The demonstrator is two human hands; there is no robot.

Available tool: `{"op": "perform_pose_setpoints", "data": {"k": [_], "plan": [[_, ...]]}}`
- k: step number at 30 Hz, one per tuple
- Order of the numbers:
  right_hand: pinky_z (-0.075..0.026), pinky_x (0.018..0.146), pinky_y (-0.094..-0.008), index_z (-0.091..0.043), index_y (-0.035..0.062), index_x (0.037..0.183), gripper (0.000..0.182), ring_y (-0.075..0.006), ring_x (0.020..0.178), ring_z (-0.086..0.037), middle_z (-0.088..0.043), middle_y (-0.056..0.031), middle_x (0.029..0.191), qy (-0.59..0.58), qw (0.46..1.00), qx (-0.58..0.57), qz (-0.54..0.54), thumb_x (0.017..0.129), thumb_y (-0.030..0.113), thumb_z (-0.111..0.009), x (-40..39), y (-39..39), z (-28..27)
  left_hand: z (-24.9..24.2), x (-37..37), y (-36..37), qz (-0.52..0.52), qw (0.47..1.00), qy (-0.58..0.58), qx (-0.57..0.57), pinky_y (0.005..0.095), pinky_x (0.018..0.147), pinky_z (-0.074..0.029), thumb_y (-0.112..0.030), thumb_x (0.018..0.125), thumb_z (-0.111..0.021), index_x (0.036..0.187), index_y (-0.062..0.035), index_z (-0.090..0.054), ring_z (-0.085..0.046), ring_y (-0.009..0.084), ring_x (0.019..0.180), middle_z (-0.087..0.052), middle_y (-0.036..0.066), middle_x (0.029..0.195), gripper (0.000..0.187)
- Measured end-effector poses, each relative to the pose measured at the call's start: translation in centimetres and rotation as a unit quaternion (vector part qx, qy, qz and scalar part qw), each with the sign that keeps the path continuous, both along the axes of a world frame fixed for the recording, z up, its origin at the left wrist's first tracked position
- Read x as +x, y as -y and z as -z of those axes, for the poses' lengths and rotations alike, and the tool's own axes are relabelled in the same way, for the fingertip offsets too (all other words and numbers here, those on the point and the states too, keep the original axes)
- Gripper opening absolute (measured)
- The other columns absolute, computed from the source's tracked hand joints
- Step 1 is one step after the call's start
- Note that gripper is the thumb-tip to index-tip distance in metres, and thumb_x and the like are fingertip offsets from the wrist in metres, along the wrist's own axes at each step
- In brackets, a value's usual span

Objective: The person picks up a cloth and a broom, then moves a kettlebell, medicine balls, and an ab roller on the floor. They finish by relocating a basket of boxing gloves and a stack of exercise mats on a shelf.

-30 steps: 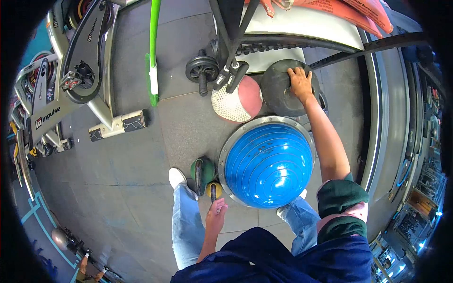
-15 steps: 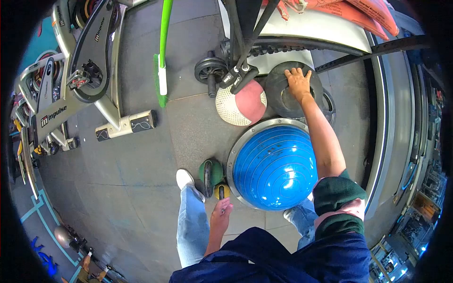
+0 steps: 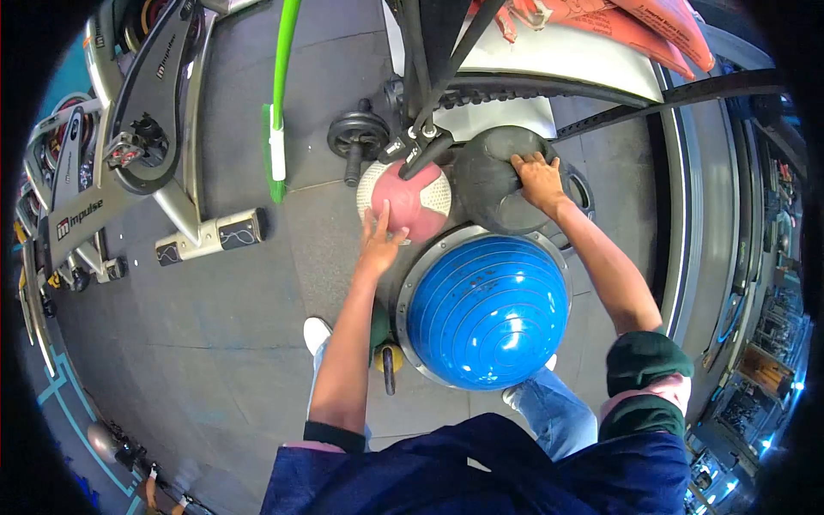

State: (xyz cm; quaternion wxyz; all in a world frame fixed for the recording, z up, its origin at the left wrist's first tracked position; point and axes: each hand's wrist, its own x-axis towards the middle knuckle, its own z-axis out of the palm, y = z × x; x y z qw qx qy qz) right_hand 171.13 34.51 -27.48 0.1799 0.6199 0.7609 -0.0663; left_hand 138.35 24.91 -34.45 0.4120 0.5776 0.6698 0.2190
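My right hand (image 3: pixel 540 184) is on the right side of a black medicine ball (image 3: pixel 489 193), its fingers bent over the ball's upper surface. My left hand (image 3: pixel 379 246) reaches out with fingers apart, its fingertips overlapping the lower left of a red and cream textured ball (image 3: pixel 421 202). That ball sits just left of the black one. Nearer to me, a blue dome balance trainer (image 3: pixel 487 313) with a grey rim lies dome up. A yellow kettlebell (image 3: pixel 389 357) stands left of its rim, and a green kettlebell (image 3: pixel 379 326) is partly hidden behind my left forearm.
An ab wheel (image 3: pixel 358 136) and a green broom (image 3: pixel 276 150) are at the upper left. Black cable handles (image 3: pixel 418 153) hang over the red ball. A black plate (image 3: pixel 579 197) shows behind the black ball. Exercise bikes (image 3: pixel 142 154) stand left; orange bags (image 3: pixel 618 30) lie at the top.
My left hand has moved forward from beside the yellow kettlebell to the red ball. The black ball has shifted left and towards me, with my right hand now farther to its right side.
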Motion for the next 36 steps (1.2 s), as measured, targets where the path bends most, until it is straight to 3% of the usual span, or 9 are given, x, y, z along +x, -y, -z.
{"op": "perform_pose_setpoints", "data": {"k": [4, 6, 7, 11, 20, 26, 36], "plan": [[-0.04, 0.089, -0.0627, -0.049, 0.0148, 0.122, 0.057, -0.0289, 0.115, -0.051, -0.06, -0.0103, 0.111, -0.067, 0.997, 0.006, 0.027, 0.07, 0.006, -0.068, 0.3, -0.1, 0.7, 2.7, -0.7, -1.5, -0.006, 1.0, 0.002, -0.022, 0.0438, 0.109, -0.028, -0.028, 0.074, -0.074, 0.146, -0.0318, -0.025, -0.025, 0.0401, 0.136, -0.015, 0.028, 0.148, 0.087], [-0.041, 0.09, -0.0597, -0.048, 0.0145, 0.123, 0.057, -0.0298, 0.115, -0.051, -0.06, -0.0098, 0.112, -0.095, 0.992, -0.011, 0.082, 0.07, 0.004, -0.067, 1.0, -1.6, 1.7, 2.5, -1.1, -1.5, 0.008, 0.999, -0.014, -0.032, 0.0444, 0.109, -0.029, -0.028, 0.073, -0.075, 0.146, -0.0322, -0.024, -0.027, 0.0406, 0.135, -0.017, 0.027, 0.147, 0.089], [-0.044, 0.09, -0.0531, -0.048, 0.0139, 0.123, 0.059, -0.0305, 0.115, -0.05, -0.059, -0.0095, 0.114, -0.119, 0.989, -0.003, 0.089, 0.069, 0.002, -0.068, 2.0, -1.8, 3.0, 2.2, -1.0, -1.6, 0.022, 0.998, -0.04, -0.036, 0.0448, 0.108, -0.029, -0.028, 0.072, -0.075, 0.146, -0.0326, -0.024, -0.028, 0.0412, 0.133, -0.018, 0.027, 0.146, 0.09], [-0.047, 0.087, -0.0477, -0.049, 0.0129, 0.122, 0.061, -0.0301, 0.114, -0.051, -0.058, -0.0096, 0.112, -0.134, 0.987, 0.028, 0.086, 0.066, 0.0, -0.07, 3.7, -1.3, 4.1, 0.3, 0.7, -2.6, 0.024, 0.994, -0.098, -0.053, 0.0486, 0.109, -0.026, -0.025, 0.073, -0.075, 0.146, -0.0371, -0.02, -0.026, 0.0433, 0.133, -0.017, 0.021, 0.149, 0.092], [-0.037, 0.098, -0.0636, -0.031, 0.0197, 0.137, 0.083, -0.0321, 0.129, -0.037, -0.041, -0.0103, 0.131, -0.136, 0.975, 0.008, 0.178, 0.066, 0.0, -0.07, 2.5, -0.8, 4.3, 0.3, 0.7, -2.7, 0.043, 0.99, -0.121, -0.062, 0.0505, 0.11, -0.023, -0.023, 0.074, -0.073, 0.148, -0.0315, -0.015, -0.022, 0.0389, 0.137, -0.016, 0.023, 0.149, 0.095], [-0.029, 0.105, -0.0599, -0.02, 0.0249, 0.145, 0.097, -0.0312, 0.138, -0.025, -0.03, -0.0094, 0.146, -0.128, 0.974, 0.029, 0.183, 0.066, 0.0, -0.07, 1.6, 0.2, 3.5, -0.5, 1.0, -2.4, 0.02, 0.992, -0.101, -0.074, 0.0481, 0.111, -0.023, -0.022, 0.076, -0.071, 0.148, -0.0324, -0.007, -0.02, 0.0409, 0.138, -0.008, 0.024, 0.151, 0.097], [-0.025, 0.108, -0.0571, -0.02, 0.0246, 0.146, 0.099, -0.0319, 0.138, -0.023, -0.028, -0.0115, 0.147, -0.122, 0.97, 0.065, 0.202, 0.065, 0.001, -0.073, 0.4, 1.2, 2.0, -0.8, -0.9, -1.6, 0.023, 0.994, -0.086, -0.067, 0.0472, 0.111, -0.024, -0.022, 0.077, -0.07, 0.148, -0.0311, -0.01, -0.021, 0.0415, 0.137, -0.006, 0.022, 0.152, 0.094]]}}
